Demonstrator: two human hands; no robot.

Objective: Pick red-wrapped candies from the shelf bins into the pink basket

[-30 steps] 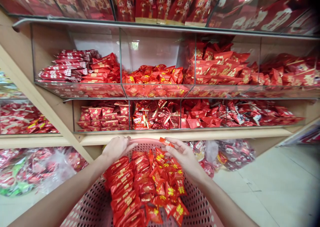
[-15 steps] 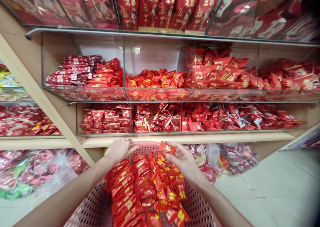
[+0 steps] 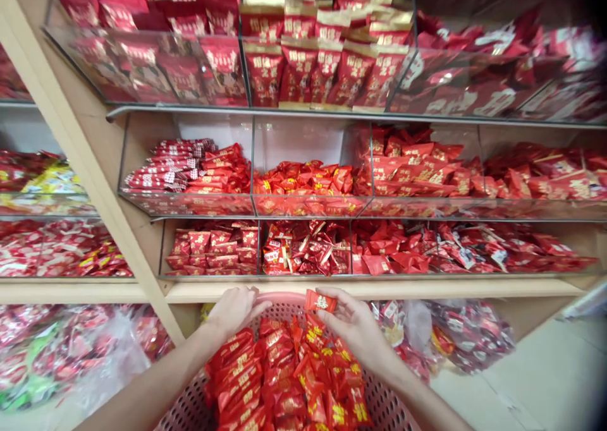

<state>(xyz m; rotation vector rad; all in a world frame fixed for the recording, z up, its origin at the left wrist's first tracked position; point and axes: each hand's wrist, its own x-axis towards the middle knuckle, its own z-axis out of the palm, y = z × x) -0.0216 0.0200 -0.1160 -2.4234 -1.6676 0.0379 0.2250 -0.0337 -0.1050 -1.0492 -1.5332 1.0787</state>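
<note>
A pink perforated basket [image 3: 379, 406] full of red wrapped candies [image 3: 289, 374] is in front of me, low in the view. My left hand [image 3: 236, 309] grips the basket's far rim, fingers curled over it. My right hand [image 3: 353, 320] pinches one small red candy packet [image 3: 321, 302] just above the pile, near the rim. Both forearms reach in from the bottom.
Glass-fronted shelf bins [image 3: 303, 194] hold several kinds of red wrapped sweets at three levels. A wooden shelf edge [image 3: 360, 289] runs just beyond the basket. Clear plastic bags of candy [image 3: 441, 336] lie under the shelf at right, and more at left [image 3: 71, 349]. Pale floor [image 3: 545, 380] lies at lower right.
The view has tilted upward, showing a higher shelf. My right hand has lifted the small red packet slightly off the pile. My left hand stays on the rim.
</note>
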